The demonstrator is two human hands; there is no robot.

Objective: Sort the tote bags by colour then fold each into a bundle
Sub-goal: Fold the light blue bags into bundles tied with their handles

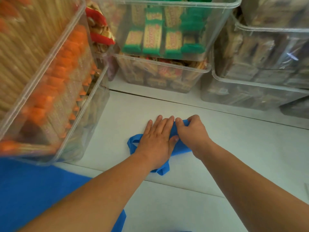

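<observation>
We see the blue tote bag [181, 149] lying partly folded in the middle of the white surface [234, 148], under our 2 hands. 1 handle loop pokes out left of our left hand [157, 139], and its far edge sits pinched in our right hand [192, 130]. Palms and wrists hide most of the bag, so its folds are hard to make out. Another blue fabric sheet [33, 190] at the near-left is cut off by the frame. Our left hand presses flat, fingers straight; our right hand's fingers curl over the fabric
</observation>
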